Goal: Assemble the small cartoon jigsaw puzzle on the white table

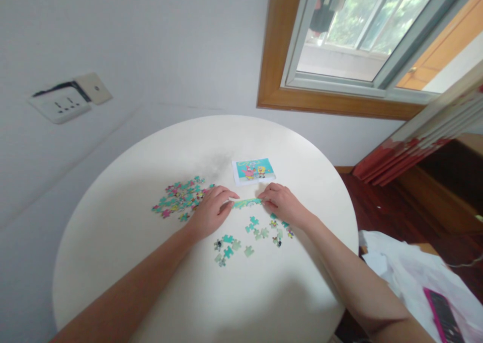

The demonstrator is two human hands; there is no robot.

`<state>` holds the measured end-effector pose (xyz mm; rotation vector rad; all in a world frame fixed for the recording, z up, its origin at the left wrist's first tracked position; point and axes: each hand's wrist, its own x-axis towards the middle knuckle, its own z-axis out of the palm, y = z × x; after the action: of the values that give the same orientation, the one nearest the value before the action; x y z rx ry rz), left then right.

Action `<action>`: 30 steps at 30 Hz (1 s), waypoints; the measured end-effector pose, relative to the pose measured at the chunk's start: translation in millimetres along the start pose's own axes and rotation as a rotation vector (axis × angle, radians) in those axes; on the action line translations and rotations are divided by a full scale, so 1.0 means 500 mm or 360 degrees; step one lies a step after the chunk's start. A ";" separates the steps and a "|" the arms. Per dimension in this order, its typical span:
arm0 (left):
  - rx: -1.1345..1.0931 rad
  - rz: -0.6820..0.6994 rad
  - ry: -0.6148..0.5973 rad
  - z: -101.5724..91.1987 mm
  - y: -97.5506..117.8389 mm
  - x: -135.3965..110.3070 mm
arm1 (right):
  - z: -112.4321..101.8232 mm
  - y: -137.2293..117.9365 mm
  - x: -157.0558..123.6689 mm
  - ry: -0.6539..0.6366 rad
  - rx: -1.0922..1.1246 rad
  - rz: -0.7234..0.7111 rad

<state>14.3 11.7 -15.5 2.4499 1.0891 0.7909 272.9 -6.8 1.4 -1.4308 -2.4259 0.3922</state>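
Observation:
A joined strip of jigsaw puzzle pieces [247, 203], green and teal, lies on the white round table between my hands. My left hand [213, 207] pinches its left end, and my right hand [279, 199] has its fingers closed at the right end. Just beyond the strip is a picture card [254, 171] with a pink and a yellow cartoon figure on teal. A heap of loose puzzle pieces [183, 197] spreads beside my left hand. Nearer to me, several scattered pieces [248, 251] lie below the strip, some partly under my right wrist.
The round white table [158, 282] stands against the wall, below a wood-framed window [339, 101]. A wall socket [64, 104] is at the left. To the right, a pink-edged phone [443, 313] rests on white plastic [407, 277], lower than the tabletop. A red-and-white curtain [400, 154] hangs behind.

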 end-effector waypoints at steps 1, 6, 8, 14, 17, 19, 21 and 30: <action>0.0000 0.0001 -0.0001 0.000 0.000 0.000 | -0.001 0.000 -0.001 0.0007 0.0002 -0.0002; 0.0000 0.0001 -0.0009 -0.001 0.002 0.000 | -0.012 -0.007 -0.004 0.0076 -0.0026 0.0023; -0.0004 -0.0001 -0.0001 -0.001 0.002 0.000 | -0.016 -0.012 -0.005 0.0053 -0.0066 0.0018; 0.0000 -0.0005 -0.0007 -0.002 0.003 0.000 | -0.016 -0.014 -0.003 0.0133 -0.0103 0.0039; -0.0004 0.0005 -0.0002 -0.001 0.003 0.000 | -0.013 -0.011 -0.001 0.0077 -0.0134 0.0045; -0.0006 0.0003 0.0002 -0.001 0.002 0.000 | -0.010 -0.010 0.000 0.0075 -0.0123 0.0052; -0.0004 -0.0002 0.0002 0.000 0.001 0.000 | -0.007 -0.011 0.001 0.0090 -0.0108 0.0056; -0.0005 0.0009 0.0005 -0.001 0.003 -0.001 | -0.049 0.027 -0.011 0.0410 0.0083 0.0256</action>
<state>14.7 10.2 -14.6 2.4513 1.0815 0.7982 295.9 -3.0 18.4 -1.5542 -2.0925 0.2838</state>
